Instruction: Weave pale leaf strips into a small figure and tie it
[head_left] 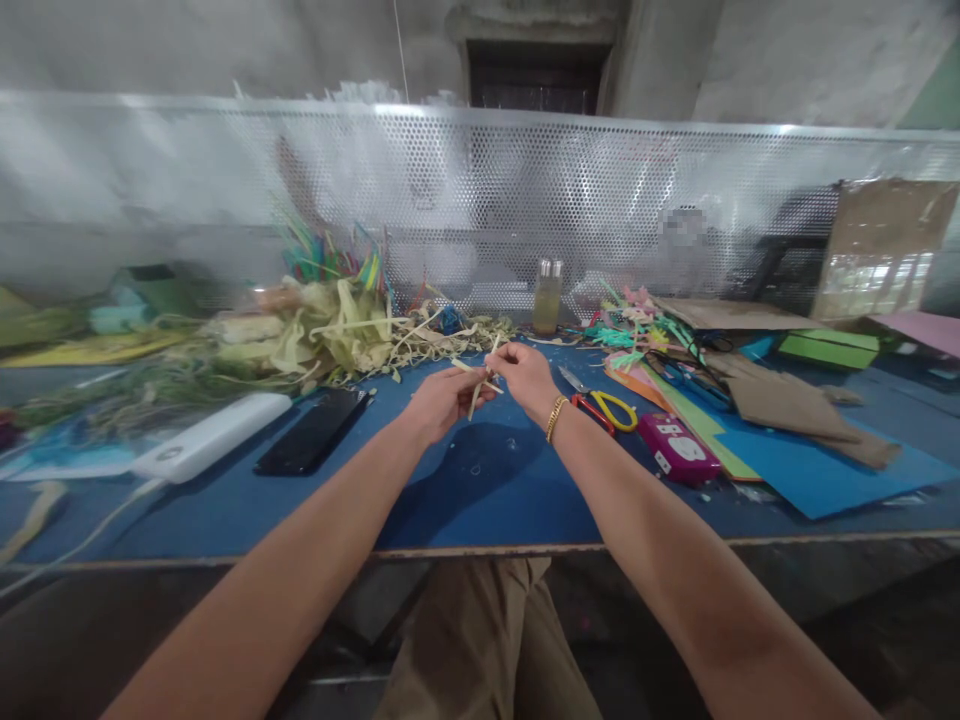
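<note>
Pale husk strips (pixel 475 402), narrow, flat, creamy yellow-green, crossed over one another; held above blue tabletop (pixel 480 510), mid-scene, on near side of husk pile (pixel 349 335); one strip's long axis runs far right to near left, loose end pointing near; other slants far left to near right; crossing sits between fingertips of both hands; left hand (pixel 444 402) grasps strips from left, fingers curled, ends jutting past them; right hand (pixel 529 375) pinches strip near far end, thumb against fingertips; finer folds too small to tell.
</note>
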